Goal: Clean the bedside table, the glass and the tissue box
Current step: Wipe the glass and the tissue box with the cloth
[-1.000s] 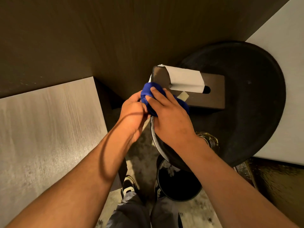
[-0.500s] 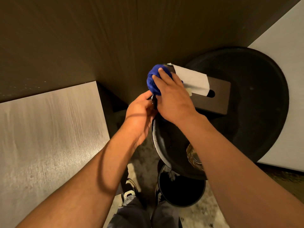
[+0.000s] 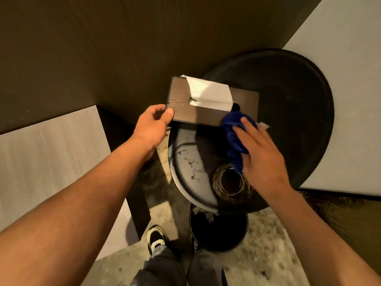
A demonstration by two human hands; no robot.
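A brown wooden tissue box (image 3: pixel 181 104) with a white tissue sticking out of its slot sits at the far left of the round black bedside table (image 3: pixel 288 96). My left hand (image 3: pixel 152 124) grips the box's near left corner. My right hand (image 3: pixel 261 153) presses a crumpled blue cloth (image 3: pixel 235 131) against the box's near right corner and the tabletop. A clear glass (image 3: pixel 232 183) stands upright near the table's front edge, just left of my right wrist.
A dark wood wall runs behind the table. White bed surfaces lie at the left (image 3: pixel 47 157) and the right (image 3: pixel 350 100). A black waste bin (image 3: pixel 218 232) stands on the floor under the table's front edge, beside my shoes.
My right hand has carried the blue cloth from the box's left end across to its right near corner. My left hand has shifted onto the box's left corner. The glass is now uncovered.
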